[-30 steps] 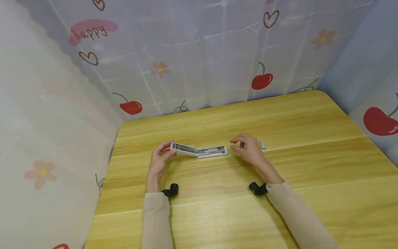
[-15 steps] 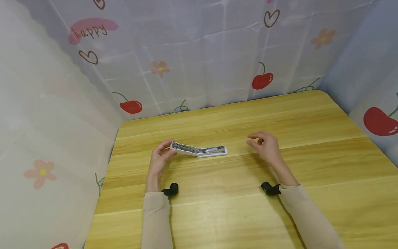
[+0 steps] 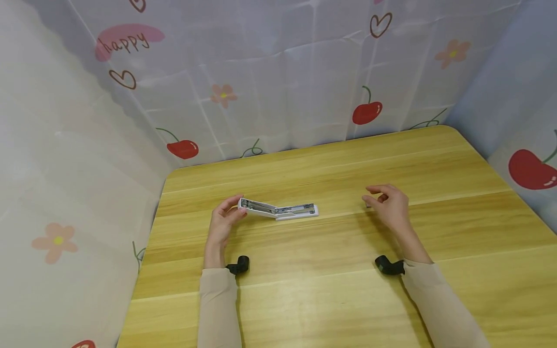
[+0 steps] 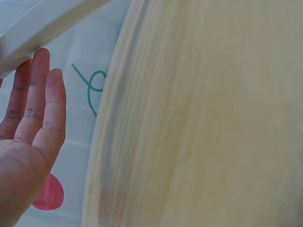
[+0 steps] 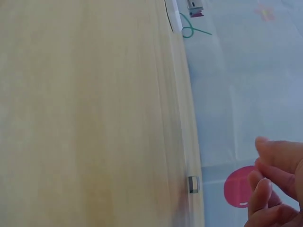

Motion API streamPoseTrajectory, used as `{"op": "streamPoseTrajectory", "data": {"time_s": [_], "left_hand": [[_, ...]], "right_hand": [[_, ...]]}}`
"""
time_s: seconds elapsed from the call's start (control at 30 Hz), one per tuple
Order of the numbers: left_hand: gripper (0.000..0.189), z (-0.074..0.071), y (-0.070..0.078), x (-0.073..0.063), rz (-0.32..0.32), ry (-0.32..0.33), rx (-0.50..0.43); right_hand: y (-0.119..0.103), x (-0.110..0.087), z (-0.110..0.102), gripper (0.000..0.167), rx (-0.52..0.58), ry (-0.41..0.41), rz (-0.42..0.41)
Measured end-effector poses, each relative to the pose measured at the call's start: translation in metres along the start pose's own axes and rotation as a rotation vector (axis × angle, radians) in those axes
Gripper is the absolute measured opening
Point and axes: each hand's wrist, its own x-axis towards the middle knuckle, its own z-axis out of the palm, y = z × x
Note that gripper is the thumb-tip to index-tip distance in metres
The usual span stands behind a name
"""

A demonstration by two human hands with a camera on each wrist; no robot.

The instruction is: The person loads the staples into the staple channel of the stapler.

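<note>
A white stapler (image 3: 298, 215) lies unfolded on the table, its metal inside facing up. My left hand (image 3: 222, 224) grips the raised left end between thumb and fingers; the left wrist view shows the white stapler arm (image 4: 49, 30) over the fingertips. My right hand (image 3: 390, 207) hovers above the table to the right, thumb and fingers bent with a gap between them and nothing held. Beneath its fingertips, mostly hidden in the head view, is a small strip of staples (image 5: 193, 184), which stands out on the table in the right wrist view.
The wooden table (image 3: 304, 290) has its far edge against a printed curtain (image 3: 278, 87), which also hangs at both sides. A black wrist camera (image 3: 238, 265) sits on the left wrist and another black camera (image 3: 388, 265) on the right.
My right hand has moved rightward, away from the stapler, and now covers most of the staple strip. The left hand and the stapler have stayed in place.
</note>
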Motion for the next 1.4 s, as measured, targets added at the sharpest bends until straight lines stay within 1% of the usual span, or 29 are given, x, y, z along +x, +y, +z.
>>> {"op": "streamPoseTrajectory", "data": {"time_s": [0.13,0.23,0.47,0.8,1.0,1.17,1.4], "left_hand": [[0.037,-0.001,-0.001,0.0,0.003,0.003,-0.006],[0.033,-0.001,-0.001,0.0,0.0,0.01,-0.011],[0.044,-0.003,-0.002,0.001,-0.003,0.001,0.006],[0.046,-0.003,-0.002,0.0,-0.009,-0.003,0.017],[0.044,-0.003,-0.003,0.001,-0.008,-0.003,0.013],[0.046,-0.001,-0.001,0.0,-0.01,0.005,0.011],[0.044,-0.001,-0.001,0.0,-0.009,-0.002,0.005]], "right_hand": [[0.005,-0.001,-0.002,0.029,-0.034,-0.024,0.042],[0.006,-0.001,-0.003,0.03,-0.06,-0.039,0.07],[0.008,-0.002,-0.004,0.035,-0.08,-0.088,0.109],[0.013,-0.002,-0.001,0.045,-0.119,-0.177,0.2],[0.015,-0.003,0.001,0.045,-0.145,-0.194,0.203],[0.014,-0.002,0.001,0.043,-0.156,-0.202,0.218],[0.014,-0.002,0.001,0.036,-0.181,-0.215,0.219]]}}
